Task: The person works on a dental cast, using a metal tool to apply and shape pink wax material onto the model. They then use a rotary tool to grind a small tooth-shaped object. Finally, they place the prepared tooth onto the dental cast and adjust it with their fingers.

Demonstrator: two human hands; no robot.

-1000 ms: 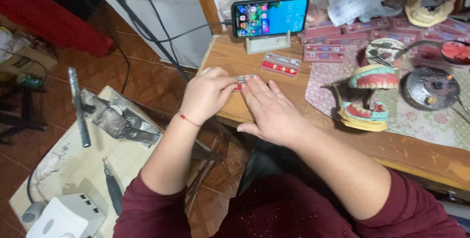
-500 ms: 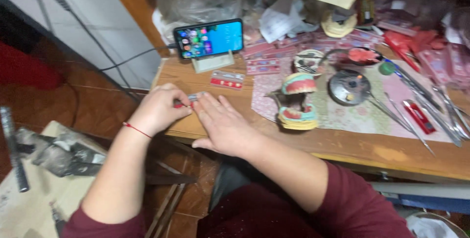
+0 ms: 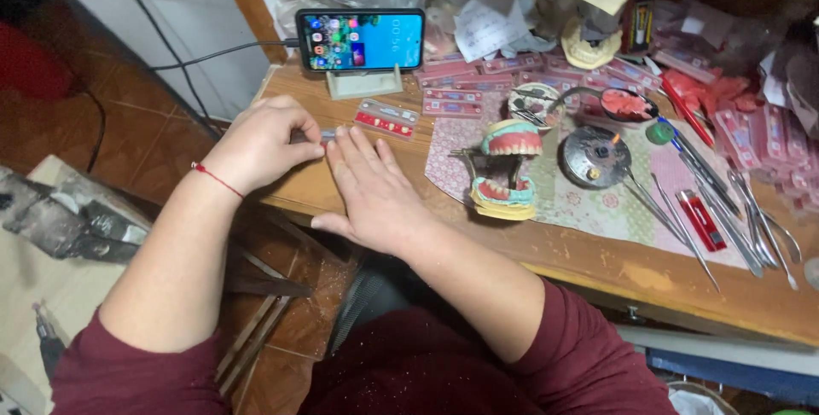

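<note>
My left hand (image 3: 260, 142) is curled at the left end of a wooden workbench (image 3: 589, 257), its fingers closed on a small clear strip (image 3: 328, 134) that barely shows between the two hands. My right hand (image 3: 375, 193) lies flat, palm down, on the bench beside it, fingertips touching that strip. A red thread bracelet circles my left wrist. Just beyond the fingertips lies a narrow card of artificial teeth (image 3: 386, 118). To the right stands a dental model (image 3: 505, 168) of pink gums and teeth on a metal frame.
A phone (image 3: 360, 40) on a stand glows at the back. A round metal burner (image 3: 595, 156), several metal hand tools (image 3: 725, 210), more tooth cards (image 3: 478, 91) and a patterned mat (image 3: 597, 202) fill the right side. Tile floor and a cluttered low surface lie at the left.
The view has swung right and moved closer, showing more of the bench. Both hands stay together at the bench's left end on the small strip.
</note>
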